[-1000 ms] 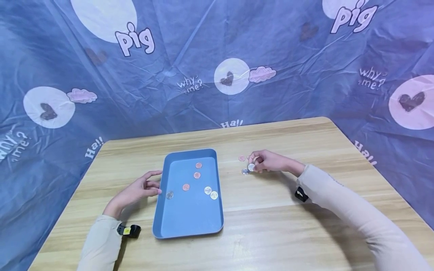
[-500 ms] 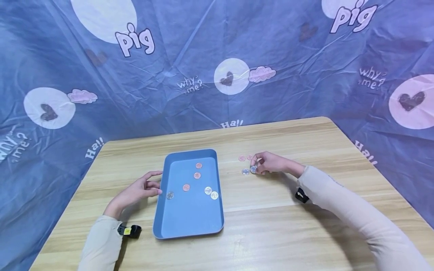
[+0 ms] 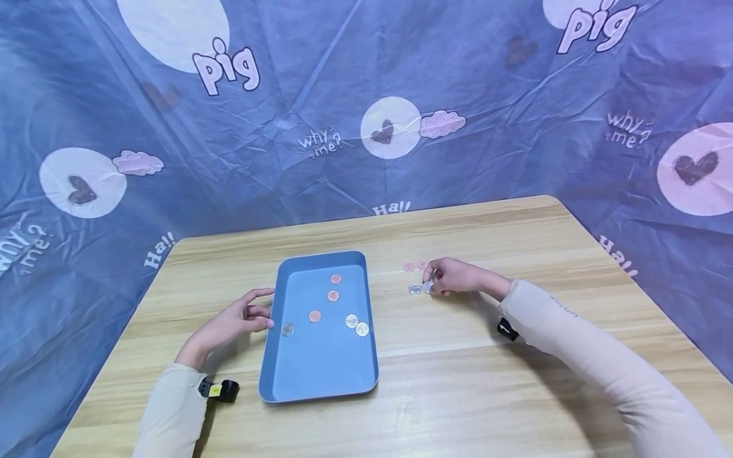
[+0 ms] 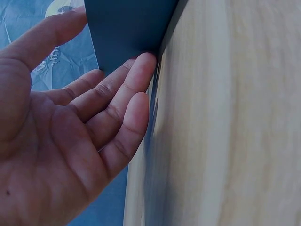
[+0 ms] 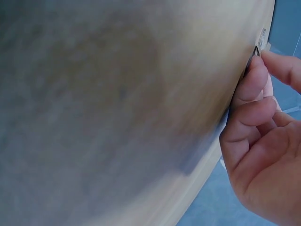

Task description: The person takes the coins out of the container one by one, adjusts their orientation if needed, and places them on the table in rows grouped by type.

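My right hand (image 3: 458, 277) pinches a silver coin (image 3: 427, 288) between thumb and finger, low at the tabletop. A thin edge of that coin (image 5: 256, 51) shows at the fingertips in the right wrist view. Another silver coin (image 3: 415, 289) lies just left of it. Behind them are two copper-coloured coins (image 3: 409, 267), side by side. At the left, my left hand (image 3: 235, 321) touches the outer wall of a blue tray (image 3: 321, 366), its fingers loosely extended. The left wrist view has the fingertips against the tray wall (image 4: 122, 33) and the palm holding nothing.
Inside the tray lie three copper-coloured coins (image 3: 315, 316) and three silver coins (image 3: 352, 321), two of these close together near the right wall. The wooden table (image 3: 446, 394) reaches back to a blue printed cloth (image 3: 321, 184), which also hangs along both sides.
My right hand has shifted slightly right and lowered the silver coin beside the other silver one. The second copper-coloured coin behind it has come into fuller view. My left hand stays put.
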A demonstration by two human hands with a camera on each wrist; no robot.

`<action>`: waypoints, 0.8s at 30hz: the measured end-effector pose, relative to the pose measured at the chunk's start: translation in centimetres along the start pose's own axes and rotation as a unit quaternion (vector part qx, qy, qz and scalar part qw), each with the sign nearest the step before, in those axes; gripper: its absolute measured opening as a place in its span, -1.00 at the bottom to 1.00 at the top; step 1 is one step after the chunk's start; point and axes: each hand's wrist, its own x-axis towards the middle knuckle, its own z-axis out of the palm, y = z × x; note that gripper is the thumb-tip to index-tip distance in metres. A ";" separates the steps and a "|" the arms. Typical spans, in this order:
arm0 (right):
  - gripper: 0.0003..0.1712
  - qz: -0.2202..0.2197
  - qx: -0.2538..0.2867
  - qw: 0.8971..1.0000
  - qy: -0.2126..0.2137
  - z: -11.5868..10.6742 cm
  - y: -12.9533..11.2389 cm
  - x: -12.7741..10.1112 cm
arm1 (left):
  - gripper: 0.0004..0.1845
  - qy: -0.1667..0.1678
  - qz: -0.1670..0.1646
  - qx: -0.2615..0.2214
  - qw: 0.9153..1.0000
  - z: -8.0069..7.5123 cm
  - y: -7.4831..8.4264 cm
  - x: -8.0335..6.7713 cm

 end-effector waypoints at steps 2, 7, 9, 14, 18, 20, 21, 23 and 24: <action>-0.73 -0.004 -0.010 1.000 0.000 0.0 -0.1 0.1 | -0.17 0.000 0.001 -0.003 1.000 0.0 0.0 0.0; -0.75 -0.010 -0.043 0.999 0.004 0.2 -0.2 0.2 | -0.17 -0.003 0.004 -0.004 1.000 0.0 -0.1 0.0; -0.78 -0.015 -0.059 0.998 0.006 0.2 -0.2 0.2 | -0.17 -0.003 0.004 -0.005 1.000 0.0 -0.2 0.1; -0.81 -0.030 -0.083 0.996 0.012 0.3 -0.2 0.2 | -0.16 -0.003 0.006 -0.011 1.000 -0.1 -0.4 0.1; -0.79 -0.035 -0.087 0.995 0.014 0.3 -0.1 0.1 | -0.16 -0.002 0.006 -0.012 1.000 -0.1 -0.6 0.2; -0.78 -0.036 -0.089 0.995 0.014 0.3 0.0 0.1 | -0.16 -0.003 0.006 -0.013 1.000 -0.1 -0.6 0.2; -0.78 -0.035 -0.088 0.995 0.014 0.3 0.0 0.1 | -0.16 -0.003 0.006 -0.012 1.000 -0.1 -0.5 0.2; -0.78 -0.035 -0.086 0.996 0.013 0.3 0.1 0.0 | -0.16 -0.003 0.004 -0.010 1.000 -0.1 -0.4 0.2; -0.78 -0.036 -0.085 0.996 0.012 0.3 0.1 0.0 | -0.16 -0.004 0.004 -0.010 1.000 -0.1 -0.4 0.2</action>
